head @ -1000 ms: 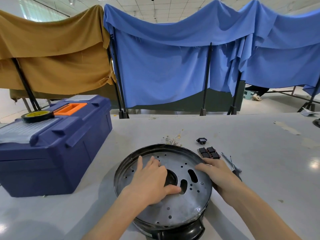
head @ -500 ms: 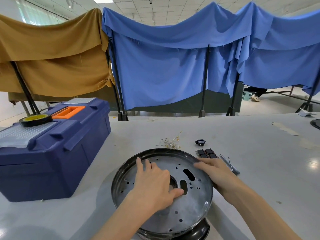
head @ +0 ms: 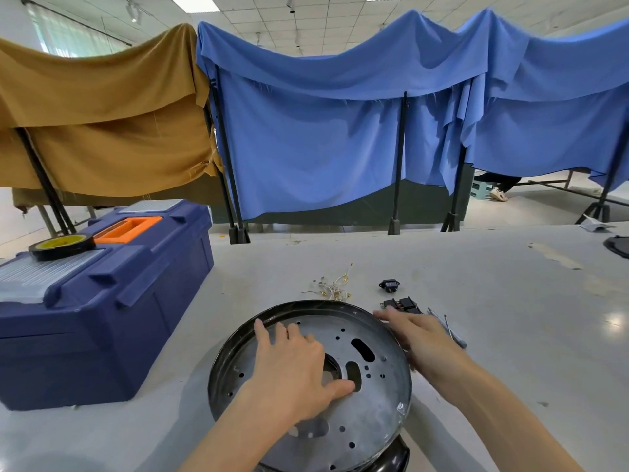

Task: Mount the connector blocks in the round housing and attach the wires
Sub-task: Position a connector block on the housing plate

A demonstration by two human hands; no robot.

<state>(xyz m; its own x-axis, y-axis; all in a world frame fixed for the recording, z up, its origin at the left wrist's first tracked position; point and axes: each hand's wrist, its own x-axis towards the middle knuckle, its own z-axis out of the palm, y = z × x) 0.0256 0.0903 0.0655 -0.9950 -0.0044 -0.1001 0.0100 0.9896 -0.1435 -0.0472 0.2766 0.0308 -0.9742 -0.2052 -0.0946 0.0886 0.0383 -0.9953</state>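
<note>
Progress: Early stage, by the look of it. No connector blocks (head: 403, 304) sit in the round housing (head: 374, 400), and its holes and oval slots show bare.
Housing: It lies on the desk (head: 510, 301) directly before the person, perforated plate facing up.
Left hand (head: 292, 366): It rests flat on the plate with fingers apart, thumb beside an oval slot, gripping nothing.
Right hand (head: 418, 338): Fingers are straight and laid over the far right rim, tips close to the blocks, holding nothing.
Blocks: A dark cluster lies on the desk just past the right rim, with one separate black socket (head: 389, 285) a little further back.
Wires (head: 333, 287): A pale tangle with small terminals lies beyond the far rim, unattached.
Left to do: Judging from this, all the mounting and all the wiring.
Desk: The top is pale grey. A blue toolbox (head: 102, 301) stands at left with a tape roll (head: 61, 246) on its lid, and slim tools (head: 449, 330) lie by the right hand.
Room: Blue cloth (head: 340, 131) and ochre cloth (head: 102, 114) hang over black stands, under a tiled ceiling.
</note>
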